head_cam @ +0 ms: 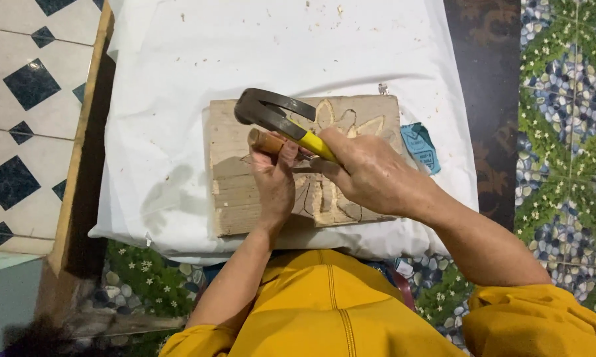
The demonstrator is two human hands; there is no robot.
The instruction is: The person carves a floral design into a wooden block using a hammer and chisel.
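yellow marks the grip of a claw hammer (281,120), and the right hand (371,173) is clenched around that handle, with the dark steel head out beyond the knuckles, up and to the left of the fist. just below the hammer head, the left hand (275,182) is wrapped tight around a chisel (266,141), whose rounded wooden butt pokes out above the thumb; the blade is hidden under the fingers. both fists sit over a wooden board (228,192) carved with a flower outline, pale cut grooves showing between the two wrists. under the board lies a white cloth (166,99) flecked with chips. past the right hand's knuckles, a small blue packet (420,145) rests on the cloth.
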